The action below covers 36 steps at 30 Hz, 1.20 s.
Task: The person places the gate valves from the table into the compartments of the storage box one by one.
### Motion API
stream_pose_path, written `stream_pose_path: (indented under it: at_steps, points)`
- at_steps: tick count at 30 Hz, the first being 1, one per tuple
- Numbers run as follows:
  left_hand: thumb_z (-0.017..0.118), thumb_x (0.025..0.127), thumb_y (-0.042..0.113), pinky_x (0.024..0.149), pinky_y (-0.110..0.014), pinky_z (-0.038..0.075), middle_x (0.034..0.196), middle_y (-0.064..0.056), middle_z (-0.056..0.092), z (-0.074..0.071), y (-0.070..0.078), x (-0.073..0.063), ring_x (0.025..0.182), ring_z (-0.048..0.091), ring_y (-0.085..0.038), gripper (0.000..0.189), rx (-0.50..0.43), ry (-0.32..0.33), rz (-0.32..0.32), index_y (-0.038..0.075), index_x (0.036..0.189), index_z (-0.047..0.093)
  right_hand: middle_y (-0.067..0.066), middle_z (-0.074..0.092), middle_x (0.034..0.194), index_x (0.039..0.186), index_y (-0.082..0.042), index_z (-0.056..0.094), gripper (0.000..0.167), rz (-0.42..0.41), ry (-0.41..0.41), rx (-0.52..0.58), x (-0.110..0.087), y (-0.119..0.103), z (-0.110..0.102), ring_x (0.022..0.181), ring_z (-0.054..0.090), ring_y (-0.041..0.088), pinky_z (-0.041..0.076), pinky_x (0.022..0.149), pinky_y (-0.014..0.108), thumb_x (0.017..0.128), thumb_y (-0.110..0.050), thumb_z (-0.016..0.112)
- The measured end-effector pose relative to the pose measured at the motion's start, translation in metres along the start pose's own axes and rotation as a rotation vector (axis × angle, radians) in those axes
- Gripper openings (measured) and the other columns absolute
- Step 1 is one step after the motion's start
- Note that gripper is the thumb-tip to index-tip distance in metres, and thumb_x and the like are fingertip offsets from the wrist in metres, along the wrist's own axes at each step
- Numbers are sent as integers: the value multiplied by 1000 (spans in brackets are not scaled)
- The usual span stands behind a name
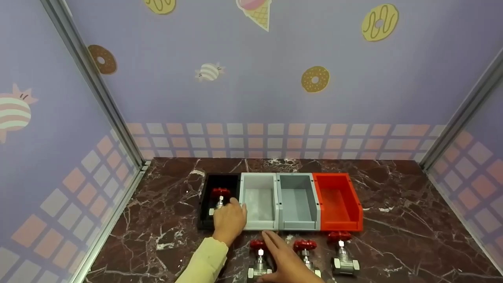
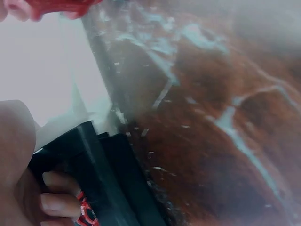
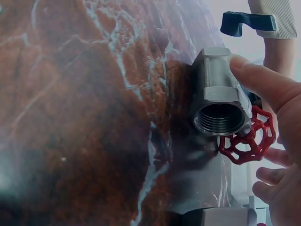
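Observation:
A gate valve with a red handwheel (image 1: 221, 192) stands in the black bin (image 1: 204, 212) at the left of the row. My left hand (image 1: 230, 220) reaches over that bin's front right corner, its fingertips beside the handwheel and its thumb apart, over the white bin. On the marble table, my right hand (image 1: 289, 259) spans the leftmost of three more gate valves (image 1: 259, 261). In the right wrist view, the thumb is at the metal valve body (image 3: 218, 75), and the other fingers extend past its red handwheel (image 3: 248, 136).
The white bin (image 1: 241, 204), grey bin (image 1: 298, 225) and orange bin (image 1: 341, 225) continue the row rightward. Another gate valve (image 1: 305, 251) stands partly behind my right hand, and one more valve (image 1: 344, 259) is farther right. Patterned walls (image 1: 255, 102) enclose the marble table (image 1: 165, 220).

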<state>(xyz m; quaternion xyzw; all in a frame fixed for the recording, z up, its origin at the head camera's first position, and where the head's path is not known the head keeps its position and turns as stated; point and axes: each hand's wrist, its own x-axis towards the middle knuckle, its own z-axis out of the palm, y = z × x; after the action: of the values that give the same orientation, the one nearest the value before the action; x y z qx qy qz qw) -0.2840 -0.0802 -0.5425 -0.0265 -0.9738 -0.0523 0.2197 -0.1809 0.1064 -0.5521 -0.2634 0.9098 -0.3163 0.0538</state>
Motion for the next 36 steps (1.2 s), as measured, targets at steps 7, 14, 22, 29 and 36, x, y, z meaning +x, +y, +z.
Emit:
stream_pose_path:
  at_steps: [7,14,22,29,36]
  points:
    - [60,91,35,44,-43,45,57,-13,61,3,-1,-2,50,62,-30,33,17,38,21,4,81,56,18,26,157,154,-9,20,115,-28,5,-19,-4,2,6,140,34,41,39,103,58,66,-49,83]
    - [60,91,35,42,-42,45,56,-11,61,5,0,-2,48,61,-29,33,20,56,24,4,82,57,24,26,155,153,-7,21,117,-19,-21,-34,-5,3,5,138,33,45,41,99,60,64,-44,87]
    - [60,92,36,41,-41,44,55,-11,59,3,1,-1,46,60,-28,33,30,43,20,5,82,57,22,28,155,154,-7,18,123,-49,-19,-100,-5,6,6,139,33,45,40,100,60,61,-51,86]
    - [59,92,36,43,-42,44,56,-11,61,3,1,-2,48,61,-29,33,27,33,17,5,82,56,22,32,153,153,-6,19,123,-94,23,-175,-8,5,8,138,35,46,40,100,60,61,-51,86]
    - [59,92,36,43,-41,45,57,-11,61,3,0,-3,48,61,-28,34,24,35,20,2,87,58,21,33,152,152,-4,21,122,-33,-27,-191,-5,0,5,136,38,45,38,103,60,60,-52,86]
